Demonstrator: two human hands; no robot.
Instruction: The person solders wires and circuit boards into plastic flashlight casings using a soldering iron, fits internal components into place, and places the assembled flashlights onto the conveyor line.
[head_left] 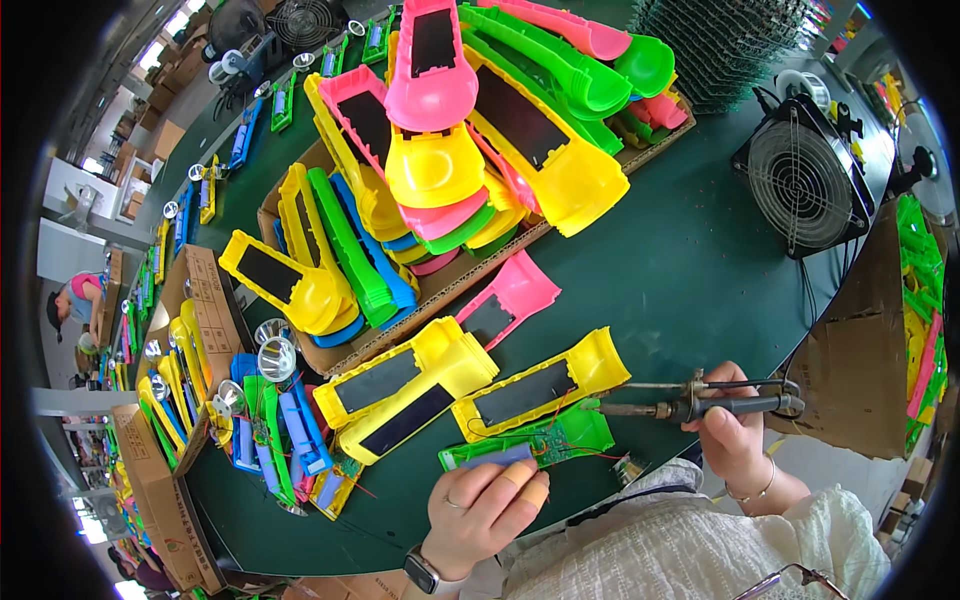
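Left hand (487,508) pressing green shell (530,441), right hand (733,432) gripping soldering iron (690,406)

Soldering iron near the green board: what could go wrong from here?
1. The soldering iron tip sits close to the yellow shell; it may melt the plastic.
2. The left hand presses the green board near the tip, so a slip could burn a finger.
3. Thin red wires lie by the tip and could get scorched.

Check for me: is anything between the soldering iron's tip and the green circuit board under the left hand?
Nothing visible. The soldering iron in the right hand points its tip at the green circuit board, which the left hand pins down; only thin wires lie nearby.
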